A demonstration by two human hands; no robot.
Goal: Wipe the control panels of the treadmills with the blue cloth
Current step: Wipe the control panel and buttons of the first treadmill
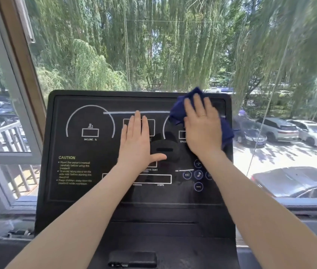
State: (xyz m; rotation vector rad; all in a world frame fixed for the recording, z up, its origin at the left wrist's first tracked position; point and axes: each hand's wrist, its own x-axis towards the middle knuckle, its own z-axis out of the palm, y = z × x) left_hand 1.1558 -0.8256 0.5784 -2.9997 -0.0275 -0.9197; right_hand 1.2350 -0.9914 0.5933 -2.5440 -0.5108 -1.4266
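Observation:
A black treadmill control panel (87,152) with white display outlines and a yellow caution text stands upright in front of me. My right hand (202,127) lies flat with straight fingers on the dark blue cloth (179,111), pressing it against the panel's upper right corner. The cloth sticks out above and to both sides of that hand. My left hand (137,140) rests flat on the middle of the panel, fingers straight and together, thumb spread to the right.
Behind the panel is a large window (153,45) with trees and parked cars outside. An open window sash (8,113) stands at the left. A small black clip-like object (132,259) sits on the console below the panel.

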